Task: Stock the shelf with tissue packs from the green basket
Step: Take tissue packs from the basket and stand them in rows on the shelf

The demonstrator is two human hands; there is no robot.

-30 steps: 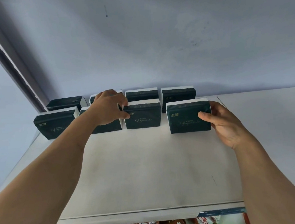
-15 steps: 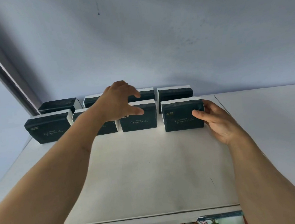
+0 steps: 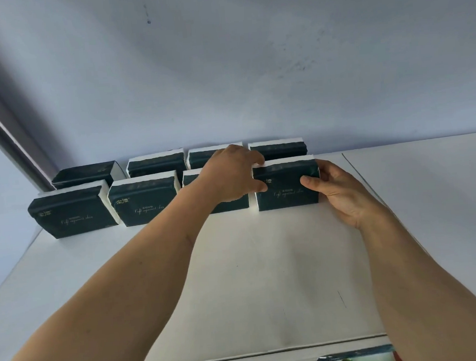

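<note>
Head view, top shelf: both your arms reach fwd over the white shelf board. Your right hand grips the front-row tissue pack at its right end, thumb on the dark front face, the other fingers curled behind the edge. Your left hand holds the same pack's left end, thumb on the front face near the printed logo and fingers bent over the top-left corner; the pack stands upright on the shelf btw. your two hands. Under your left wrist sits a second front-row pack, mostly hidden by the hand, just beside the held one. Further left of your left hand stand two more front-row packs, close together, whether touching is unclear. Behind your hands, along the wall, a back row of four packs runs left to right; the leftmost looks tilted or lying flat, approx., since the corner is dim. Below your forearms, under the shelf's front edge, coloured packaging shows on a lower level.
</note>
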